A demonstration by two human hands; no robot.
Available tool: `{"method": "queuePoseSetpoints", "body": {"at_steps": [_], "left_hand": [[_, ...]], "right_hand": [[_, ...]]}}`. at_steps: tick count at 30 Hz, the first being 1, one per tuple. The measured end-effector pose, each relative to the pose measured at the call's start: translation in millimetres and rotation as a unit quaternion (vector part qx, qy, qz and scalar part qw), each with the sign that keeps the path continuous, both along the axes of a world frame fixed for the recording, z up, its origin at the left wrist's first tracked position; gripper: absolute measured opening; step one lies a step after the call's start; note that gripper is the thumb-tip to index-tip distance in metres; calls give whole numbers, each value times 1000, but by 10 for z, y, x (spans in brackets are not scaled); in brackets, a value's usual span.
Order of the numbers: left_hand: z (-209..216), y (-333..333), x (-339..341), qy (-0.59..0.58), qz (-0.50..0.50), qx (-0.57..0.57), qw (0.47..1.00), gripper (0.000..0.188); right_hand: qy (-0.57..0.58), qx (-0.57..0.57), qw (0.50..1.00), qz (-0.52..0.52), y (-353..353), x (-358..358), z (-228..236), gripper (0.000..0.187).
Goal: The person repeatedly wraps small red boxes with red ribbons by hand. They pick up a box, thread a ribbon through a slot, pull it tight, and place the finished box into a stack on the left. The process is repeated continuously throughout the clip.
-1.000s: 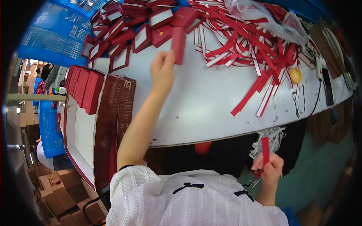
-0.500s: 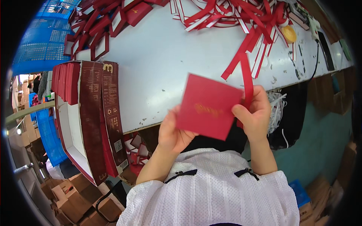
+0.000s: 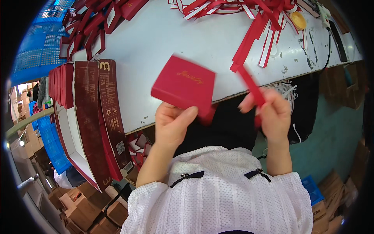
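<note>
A flat square red gift box [image 3: 185, 80] with gold lettering on top is tilted above the table's front edge. My left hand [image 3: 171, 126] grips it by the near edge, thumb in front. A blurred red piece, perhaps ribbon, hangs below the box beside that thumb. To the right, apart from the box, my right hand [image 3: 276, 115] pinches a red ribbon strip [image 3: 250, 85]. Motion smears the strip and the fingers. Beyond it, a heap of red and white ribbon strips [image 3: 269, 15] lies on the white table [image 3: 144, 58], some trailing toward me.
An open dark-red carton [image 3: 87, 121] stands at the left with a stack of red boxes [image 3: 60, 85] at its far end. Several red boxes [image 3: 93, 23] pile up at the back left beside blue crates [image 3: 44, 43]. A yellow roll [image 3: 298, 20] sits at the right back.
The box has moved left and tilted so its side shows. My right hand has come off the box and moved right with the ribbon strip. The view has shifted slightly.
</note>
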State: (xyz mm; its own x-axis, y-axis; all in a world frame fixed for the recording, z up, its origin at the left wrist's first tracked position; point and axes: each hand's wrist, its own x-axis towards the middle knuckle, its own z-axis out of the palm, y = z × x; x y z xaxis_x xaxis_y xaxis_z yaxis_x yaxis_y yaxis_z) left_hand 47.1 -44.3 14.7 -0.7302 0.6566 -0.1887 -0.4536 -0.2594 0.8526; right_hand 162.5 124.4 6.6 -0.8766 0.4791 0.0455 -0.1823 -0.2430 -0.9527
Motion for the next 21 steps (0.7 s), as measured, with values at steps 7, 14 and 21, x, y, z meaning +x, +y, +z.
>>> {"method": "queuePoseSetpoints", "body": {"at_steps": [7,14,21], "left_hand": [[-51,131,125,46,-14,16,999,32],[-14,160,137,5,-20,15,1000,36],[-28,163,146,12,-43,49,998,35]], "right_hand": [[7,119,987,113,-92,-166,31,13],[10,111,989,96,-64,-166,54,15],[15,125,989,74,-29,-164,36,17]]}}
